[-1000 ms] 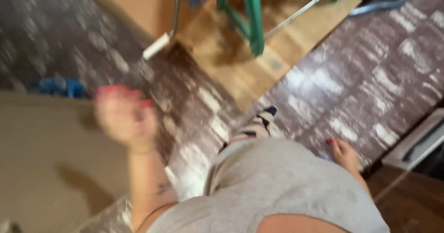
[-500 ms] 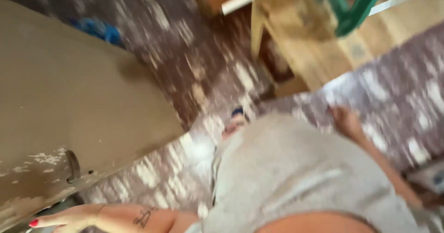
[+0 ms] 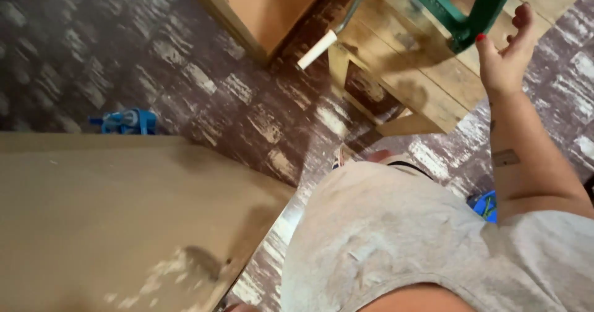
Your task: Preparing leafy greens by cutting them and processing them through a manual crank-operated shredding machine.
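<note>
Head view only. Right hand (image 3: 504, 58) raised with fingers (image 3: 525, 18) spread apart, gripping nothing. Green metal frame (image 3: 470, 15) just beyond the fingertips, standing on a wooden platform (image 3: 402, 77). Looks like a reach in progress, no contact made. Closing on the frame would call for moving the fingers forward and curling them round a bar. Left hand (image 3: 240, 308) only a sliver at the bottom edge, by a tan board (image 3: 93, 225); cannot tell its fingers' state. Blue tool (image 3: 127, 121) well apart on the floor.
</note>
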